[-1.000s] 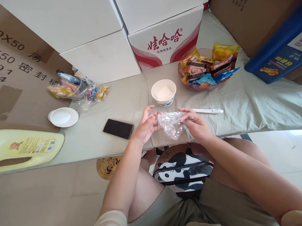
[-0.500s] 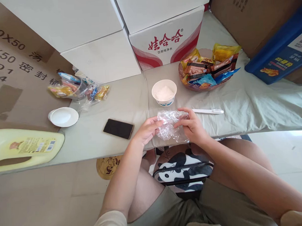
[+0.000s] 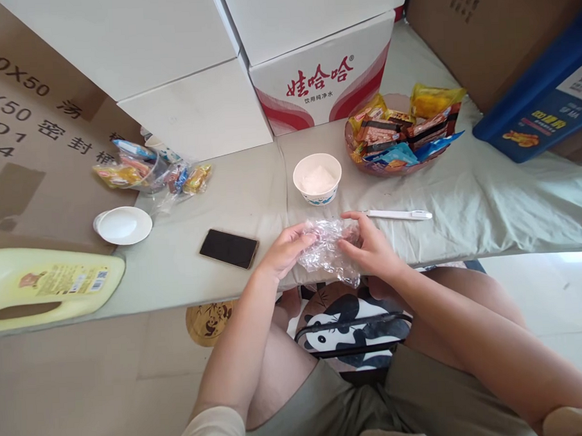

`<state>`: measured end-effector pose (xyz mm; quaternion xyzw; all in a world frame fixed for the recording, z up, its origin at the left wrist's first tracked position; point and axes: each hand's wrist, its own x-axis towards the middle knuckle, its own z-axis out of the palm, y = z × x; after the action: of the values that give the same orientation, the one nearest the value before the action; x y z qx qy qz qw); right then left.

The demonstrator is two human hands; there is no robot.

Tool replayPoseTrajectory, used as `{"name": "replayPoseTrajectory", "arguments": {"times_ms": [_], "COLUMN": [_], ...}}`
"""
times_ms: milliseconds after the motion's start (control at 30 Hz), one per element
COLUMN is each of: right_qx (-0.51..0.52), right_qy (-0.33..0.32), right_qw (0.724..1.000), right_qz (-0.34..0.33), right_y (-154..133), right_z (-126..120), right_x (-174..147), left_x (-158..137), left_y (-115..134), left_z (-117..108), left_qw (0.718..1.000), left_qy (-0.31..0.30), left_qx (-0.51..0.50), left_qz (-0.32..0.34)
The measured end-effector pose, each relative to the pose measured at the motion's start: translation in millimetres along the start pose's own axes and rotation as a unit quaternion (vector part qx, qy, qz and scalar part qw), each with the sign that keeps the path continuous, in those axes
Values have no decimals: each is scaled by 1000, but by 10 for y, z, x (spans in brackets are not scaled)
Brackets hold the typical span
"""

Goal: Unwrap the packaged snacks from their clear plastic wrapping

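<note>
A crumpled sheet of clear plastic film (image 3: pixel 327 252) spans the gap between my hands at the table's front edge. My left hand (image 3: pixel 286 249) grips its left side, thumb on top. My right hand (image 3: pixel 369 245) pinches the right side between thumb and fingers, the index finger stretched out above it. Just beyond the film stands a white paper bowl (image 3: pixel 317 194) with a blue pattern and something white inside. A white capped pen or cutter (image 3: pixel 399 214) lies right of my right hand. To the left is a black phone (image 3: pixel 229 248), lying flat.
A pink bowl of wrapped snacks (image 3: pixel 391 165) stands at the back right, near a blue container (image 3: pixel 518 121). At left are a white bowl (image 3: pixel 124 226), snacks in clear plastic (image 3: pixel 139 170) and a yellow jug (image 3: pixel 57 279). White boxes (image 3: pixel 194 113) line the back.
The plastic film has shifted in my fingers and its lower edge hangs further down. My right hand's fingers have moved slightly, the index finger straighter. The other things stay put.
</note>
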<state>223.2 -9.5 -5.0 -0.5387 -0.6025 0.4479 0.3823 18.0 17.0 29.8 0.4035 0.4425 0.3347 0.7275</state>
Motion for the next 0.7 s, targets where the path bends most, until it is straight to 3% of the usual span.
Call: {"name": "replayPoseTrajectory", "arguments": {"times_ms": [133,267,400,500,700], "right_qx": [33,152,254,288,308], "right_qy": [16,36,-1,-20,6], "right_qw": [999,987,965,953,945], "right_qz": [-13,27,71,98,109], "right_y": [-45,-61,-91,-121,-124], "right_z": [8,-1,-3,4,15], "right_x": [-13,13,31,27,31], "left_x": [0,14,27,31,31], "left_y": [3,-4,-30,-45,-52], "left_z": [13,22,-4,-27,-25], "left_qw": [999,994,994,995,994], "left_qy": [-8,3,14,13,-4], "left_qx": [50,103,104,98,106], "left_qz": [-15,-22,0,11,5]}}
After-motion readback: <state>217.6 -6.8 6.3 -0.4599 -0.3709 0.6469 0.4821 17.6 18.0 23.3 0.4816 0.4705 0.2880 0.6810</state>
